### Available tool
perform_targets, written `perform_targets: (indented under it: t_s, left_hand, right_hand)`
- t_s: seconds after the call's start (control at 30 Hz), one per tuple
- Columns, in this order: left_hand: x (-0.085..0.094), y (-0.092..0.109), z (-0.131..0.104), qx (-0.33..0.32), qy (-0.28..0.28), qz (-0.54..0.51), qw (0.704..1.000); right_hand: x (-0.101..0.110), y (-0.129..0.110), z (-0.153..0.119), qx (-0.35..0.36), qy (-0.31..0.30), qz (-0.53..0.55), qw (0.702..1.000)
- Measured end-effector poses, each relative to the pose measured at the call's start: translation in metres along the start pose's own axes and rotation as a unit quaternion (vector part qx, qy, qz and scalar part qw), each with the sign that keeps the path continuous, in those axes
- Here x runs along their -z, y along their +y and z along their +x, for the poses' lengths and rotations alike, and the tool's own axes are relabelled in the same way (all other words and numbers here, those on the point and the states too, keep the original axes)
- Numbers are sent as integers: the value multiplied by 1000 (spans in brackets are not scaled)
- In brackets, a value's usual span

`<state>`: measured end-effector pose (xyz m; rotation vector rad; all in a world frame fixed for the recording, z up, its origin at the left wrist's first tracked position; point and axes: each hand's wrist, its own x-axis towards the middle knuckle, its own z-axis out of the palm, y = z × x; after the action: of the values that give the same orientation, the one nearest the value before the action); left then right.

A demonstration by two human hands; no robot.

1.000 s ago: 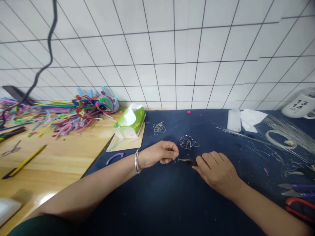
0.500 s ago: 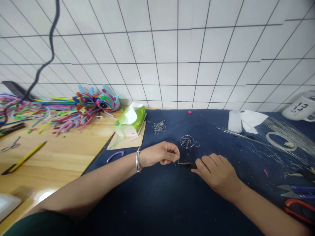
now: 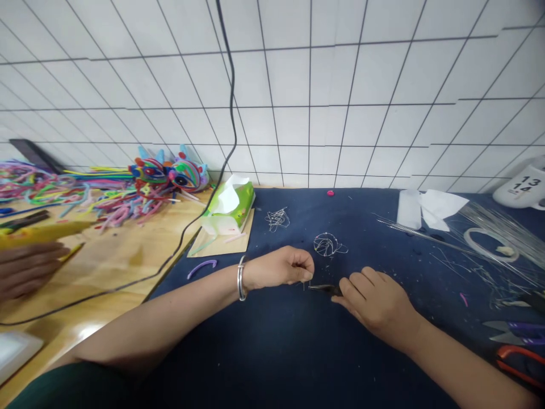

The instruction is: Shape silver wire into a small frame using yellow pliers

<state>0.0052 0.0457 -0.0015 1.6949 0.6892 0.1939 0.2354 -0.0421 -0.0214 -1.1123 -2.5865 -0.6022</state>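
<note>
My left hand (image 3: 283,267), with a silver bangle on its wrist, is closed in a pinch on a thin wire (image 3: 304,285); only short ends show below the fingertips. Wrapped in my right hand (image 3: 377,298) are dark pliers (image 3: 322,288), their slim jaws pointing left close to the wire ends. Whether the jaws touch the wire is too small to tell. Just beyond both hands, a round bent-wire form (image 3: 327,245) lies on the dark blue cloth (image 3: 281,346). A tangle of wire (image 3: 277,219) rests farther left.
At left, another person's hand (image 3: 29,267) holds a yellow tool (image 3: 46,232), with a black cord (image 3: 183,238) crossing the wood table. A tissue pack (image 3: 238,204) and colourful pipe cleaners (image 3: 123,210) sit behind. Loose wires (image 3: 506,233), purple snips (image 3: 517,332) and a mug (image 3: 522,184) are at right.
Another person's hand with the yellow tool has come in at left, and the black cord has swung right across the wall and table. My hands have barely moved, the pliers still beside the wire.
</note>
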Motion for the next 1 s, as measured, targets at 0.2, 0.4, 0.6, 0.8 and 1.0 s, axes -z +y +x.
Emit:
perform_targets:
  t_s: [0.2, 0.4, 0.6, 0.8, 1.0]
  left_hand:
    - [-3, 14, -5, -136, 50, 271, 952]
    - [-6, 16, -9, -177, 13, 399, 899]
    - [-7, 15, -7, -164, 16, 396, 903]
    - [0, 3, 2, -82, 106, 177, 975]
    - [-3, -8, 5, -2, 49, -136, 989]
  right_hand:
    - [-7, -1, 0, -54, -34, 98, 993]
    - [-10, -4, -1, -90, -62, 179, 978]
    - [-13, -3, -1, -97, -79, 182, 975]
    - [-13, 4, 1, -106, -26, 99, 989]
    - [-4, 4, 2, -47, 26, 7, 999]
